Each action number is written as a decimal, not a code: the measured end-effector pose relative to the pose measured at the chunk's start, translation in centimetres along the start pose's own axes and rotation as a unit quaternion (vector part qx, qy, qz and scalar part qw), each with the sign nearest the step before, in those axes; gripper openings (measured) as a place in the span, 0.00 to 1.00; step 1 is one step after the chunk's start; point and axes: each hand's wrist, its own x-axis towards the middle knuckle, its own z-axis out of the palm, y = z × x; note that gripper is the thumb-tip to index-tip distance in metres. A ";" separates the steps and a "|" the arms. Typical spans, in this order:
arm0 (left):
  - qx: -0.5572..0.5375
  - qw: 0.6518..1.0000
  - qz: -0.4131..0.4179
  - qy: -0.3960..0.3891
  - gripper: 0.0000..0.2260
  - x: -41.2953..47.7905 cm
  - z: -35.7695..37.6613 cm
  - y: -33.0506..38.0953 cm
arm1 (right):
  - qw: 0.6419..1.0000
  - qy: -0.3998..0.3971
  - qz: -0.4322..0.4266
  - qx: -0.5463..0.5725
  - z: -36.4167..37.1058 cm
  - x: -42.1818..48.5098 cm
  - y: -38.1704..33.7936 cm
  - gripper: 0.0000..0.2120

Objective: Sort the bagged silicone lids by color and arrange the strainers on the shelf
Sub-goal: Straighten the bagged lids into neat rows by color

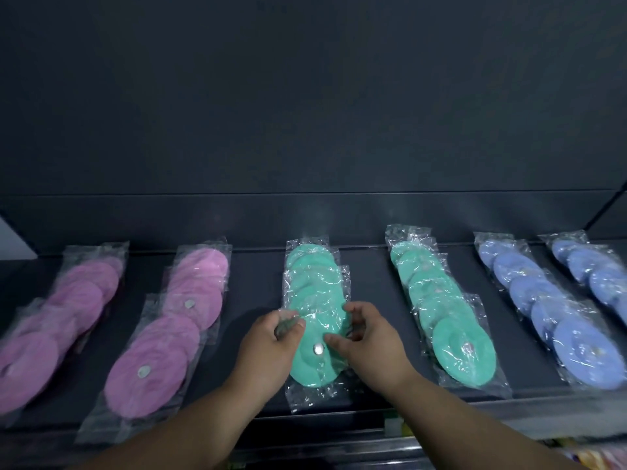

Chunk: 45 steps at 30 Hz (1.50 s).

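Gripping the front green bag (310, 373) from both sides, at the near end of the middle green row (314, 276) on the shelf (252, 283).

Left grip (271, 346): bare hand, fingers curled, pinching the clear film at the bag's left edge.

Right grip (369, 349): thumb lies on the green lid just right of its silver centre stud (318, 349), and the fingers curl over the bag's right edge. Reads as a hold on the bag, though the fingertips are partly lost in the wrinkled film.

The bag lies roughly flat and overlaps the bags behind it in the row. Its near end sits close to the shelf's front lip.

Layout: six rows run front to back, each a shingled run of clear bags with round lids. Left to right:
- far-left pink row (64, 320)
- second pink row (169, 320)
- middle green row
- right green row (441, 310)
- inner blue row (543, 300)
- far-right blue row (597, 273), cut off by the frame edge

Colours are grouped in pairs, with strips of bare shelf between rows. The front lids of the second pink row and the right green row also show a pale centre stud.

The dark back panel (305, 113) rises behind the rows. At lower right, below the shelf lip, there is something colourful, too blurred to identify.
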 end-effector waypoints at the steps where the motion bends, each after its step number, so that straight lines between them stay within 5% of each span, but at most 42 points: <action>1: 0.014 1.000 -0.002 -0.008 0.13 0.4 0.0 -0.1 | 1.000 0.001 0.001 -0.009 0.1 0.2 -0.1 0.26; 6: 0.107 0.994 -0.004 0.026 0.10 1.4 -0.2 -1.2 | 0.998 0.021 -0.010 -0.059 0.2 -0.2 0.1 0.25; 14: 0.038 0.999 0.029 0.007 0.04 1.8 0.3 0.2 | 0.997 0.058 -0.013 -0.045 0.0 -0.6 0.3 0.24; 22: 0.042 0.998 -0.022 -0.037 0.26 0.6 0.9 -0.8 | 0.999 -0.002 -0.022 -0.043 0.5 -0.2 0.3 0.25; 27: 0.061 0.994 -0.039 -0.085 0.28 -0.6 1.3 -1.1 | 0.997 -0.014 -0.021 -0.067 1.2 -0.5 0.4 0.31; 34: 0.054 0.996 -0.039 -0.054 0.29 0.2 1.2 0.2 | 0.999 -0.005 -0.020 -0.035 0.8 0.6 0.0 0.16; 45: 0.039 0.997 -0.056 -0.022 0.31 -0.4 2.6 0.6 | 0.999 -0.012 0.023 0.034 1.3 1.9 0.1 0.31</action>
